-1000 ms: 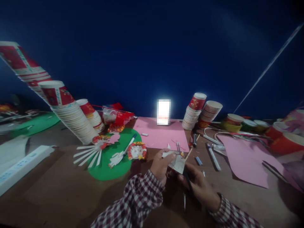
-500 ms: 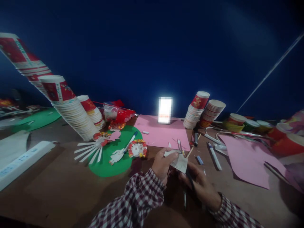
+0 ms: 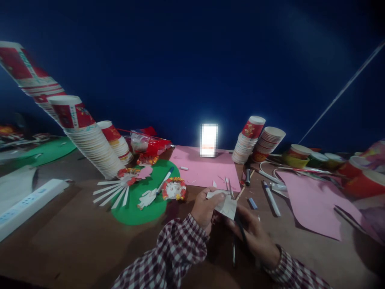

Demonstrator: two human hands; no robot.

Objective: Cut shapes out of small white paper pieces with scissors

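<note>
My left hand (image 3: 203, 208) pinches a small off-white piece of paper (image 3: 227, 206) between thumb and fingers, above the brown table. Dark-handled scissors (image 3: 241, 232) are in my right hand (image 3: 255, 233), whose fingers are wrapped round the loops. Their thin blades point away from me and show past the paper's far edge; part of them is hidden behind the paper. Left of my hands, a white hand-shaped cutout (image 3: 148, 198) and a round red-and-yellow decorated paper piece (image 3: 174, 189) lie on or beside a green sheet (image 3: 129, 216).
Tall leaning stacks of paper cups (image 3: 90, 140) stand at the left, shorter stacks (image 3: 249, 138) at the back right. A pink sheet (image 3: 198, 172) lies ahead, another pink sheet (image 3: 315, 204) at the right. A marker (image 3: 271, 198) and a white power strip (image 3: 33, 204) flank my hands.
The camera view has tipped and shifted slightly. The scissor blades now show more plainly beyond the paper's far edge. Both hands keep their grips and nearly the same place.
</note>
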